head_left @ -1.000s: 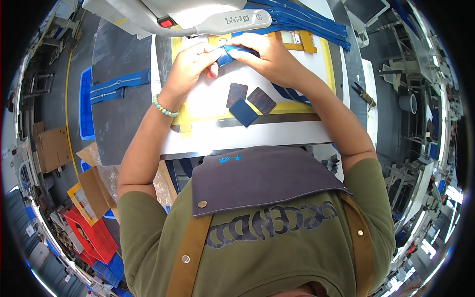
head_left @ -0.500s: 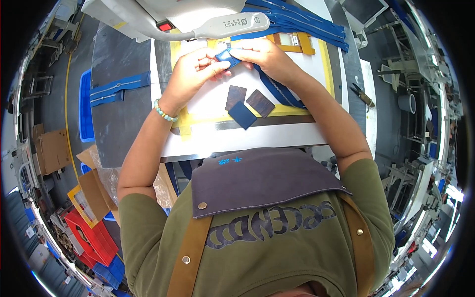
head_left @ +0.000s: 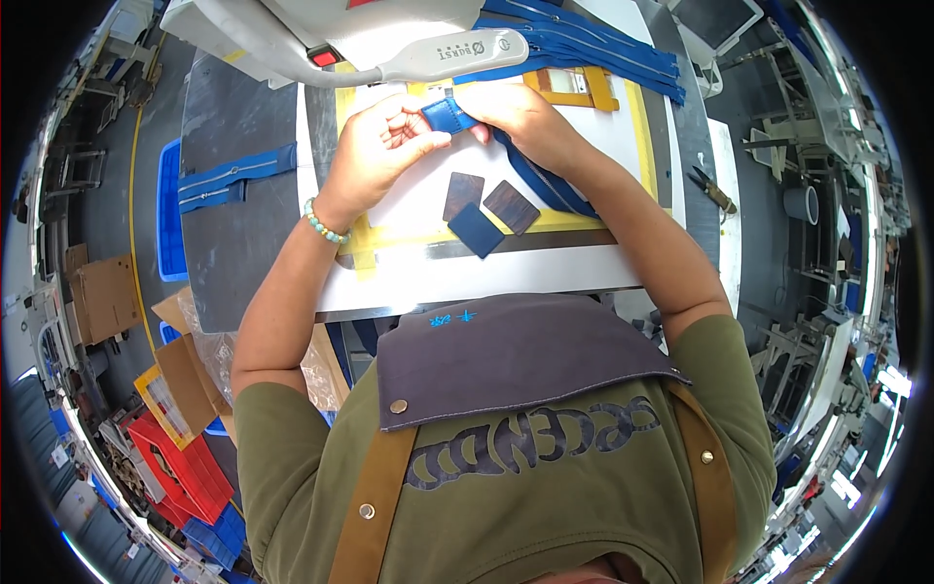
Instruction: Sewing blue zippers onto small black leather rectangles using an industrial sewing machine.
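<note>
Across the bench (head_left: 229, 268): a white sheet (head_left: 404, 204) edged with yellow tape lay under the hands.
Lamp (head_left: 457, 54): its grey head hung beyond the hands, toward the far side.
Strip (head_left: 545, 173): blue, with a zip; its long axis slanted from the right hand toward the body and rightward, passing under the right forearm (head_left: 637, 204).
Right hand (head_left: 530, 122): nearer to the strip; its fingers pinched the right end of the tab, hiding where tab and strip might have joined.
Left hand (head_left: 376, 148): at the tab's left end, fingers curled, thumb by the lower edge; whether they pinched it, I could not tell.
Patches (head_left: 476, 231): three, two brown and one blue, lay nearer the body, apart from both hands.
Tab (head_left: 448, 116): blue, stitched, between the two hands above the sheet, its long axis roughly left to right, so each hand faced one end.
Stitching (head_left: 453, 109): compared with half a second earlier, it showed more plainly; the left thumb had dropped lower, and the patches lay much as they had.
</note>
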The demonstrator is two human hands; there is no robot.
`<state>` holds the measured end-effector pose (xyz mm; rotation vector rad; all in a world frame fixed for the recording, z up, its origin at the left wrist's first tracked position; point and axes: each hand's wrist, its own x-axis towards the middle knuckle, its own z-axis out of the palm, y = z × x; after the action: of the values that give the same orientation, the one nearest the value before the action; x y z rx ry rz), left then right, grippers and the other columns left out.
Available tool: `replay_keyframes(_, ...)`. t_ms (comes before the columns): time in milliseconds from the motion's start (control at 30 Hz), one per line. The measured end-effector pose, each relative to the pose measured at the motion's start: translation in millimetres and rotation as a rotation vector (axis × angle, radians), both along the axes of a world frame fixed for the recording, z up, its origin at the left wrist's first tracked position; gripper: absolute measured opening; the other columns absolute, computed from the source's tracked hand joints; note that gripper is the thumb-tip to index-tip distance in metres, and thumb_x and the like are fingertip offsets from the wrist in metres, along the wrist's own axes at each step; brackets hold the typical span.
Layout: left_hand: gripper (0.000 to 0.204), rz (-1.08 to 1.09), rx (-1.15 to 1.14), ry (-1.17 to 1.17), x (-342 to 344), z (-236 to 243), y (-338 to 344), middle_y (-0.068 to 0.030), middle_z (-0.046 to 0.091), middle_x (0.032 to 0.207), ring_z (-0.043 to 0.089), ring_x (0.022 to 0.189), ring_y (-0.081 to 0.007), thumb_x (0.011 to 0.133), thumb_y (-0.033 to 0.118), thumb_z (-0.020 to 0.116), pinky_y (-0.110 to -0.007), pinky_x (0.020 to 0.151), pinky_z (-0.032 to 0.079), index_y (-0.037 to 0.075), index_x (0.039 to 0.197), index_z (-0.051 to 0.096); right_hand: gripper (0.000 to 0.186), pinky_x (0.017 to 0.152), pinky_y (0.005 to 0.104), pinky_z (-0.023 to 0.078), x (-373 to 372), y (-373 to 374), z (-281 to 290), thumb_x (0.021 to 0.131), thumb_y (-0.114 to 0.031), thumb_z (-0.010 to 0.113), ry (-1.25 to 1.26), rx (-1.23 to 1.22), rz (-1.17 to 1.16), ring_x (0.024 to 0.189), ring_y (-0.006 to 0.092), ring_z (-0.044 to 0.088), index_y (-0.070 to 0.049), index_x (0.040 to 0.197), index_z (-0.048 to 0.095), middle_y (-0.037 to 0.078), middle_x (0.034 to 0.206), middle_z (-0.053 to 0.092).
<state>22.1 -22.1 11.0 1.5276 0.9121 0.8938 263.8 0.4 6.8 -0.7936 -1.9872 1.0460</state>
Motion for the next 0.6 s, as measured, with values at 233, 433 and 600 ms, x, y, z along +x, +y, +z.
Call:
replay_keyframes(233, 0.022, 0.207, 0.401, 0.194, 3.7, -4.7, -3.5, -0.0051, 0.073, 0.086, 0.07, 0.077, -0.0116, 0.088, 0.003, 0.081, -0.026, 0.071, 0.055, 0.001, 0.109, 0.073, 0.023, 0.088, 0.0316, 0.051, 6.5, -2.3, 17.7, 0.095, -0.014, 0.071, -0.103, -0.103, -0.109, 0.093, 0.022, 0.066, 0.001, 0.112, 0.07, 0.011, 0.096, 0.07)
replay_keyframes(433, 0.021, 0.388, 0.808, 0.419, 2.1, 4.9, -4.7, -0.0116, 0.076, 0.091, 0.074, 0.079, -0.0241, 0.081, 0.001, 0.08, -0.034, 0.073, 0.058, 0.004, 0.101, 0.076, 0.021, 0.067, 0.0336, 0.05, 10.2, -9.4, 27.3, 0.076, -0.003, 0.083, -0.182, 0.612, -0.157, 0.081, 0.0228, 0.064, -0.013, 0.093, 0.077, 0.004, 0.088, 0.066)
replay_keyframes(600, 0.019, 0.419, 0.726, 0.326, 5.2, 4.8, -4.2, -0.0101, 0.077, 0.092, 0.076, 0.081, -0.0217, 0.082, -0.002, 0.079, -0.032, 0.074, 0.059, 0.002, 0.1, 0.076, 0.018, 0.066, 0.0343, 0.05, 7.1, -11.0, 16.8, 0.078, -0.007, 0.081, -0.215, 0.865, -0.017, 0.08, 0.019, 0.065, -0.015, 0.094, 0.079, 0.001, 0.096, 0.069)
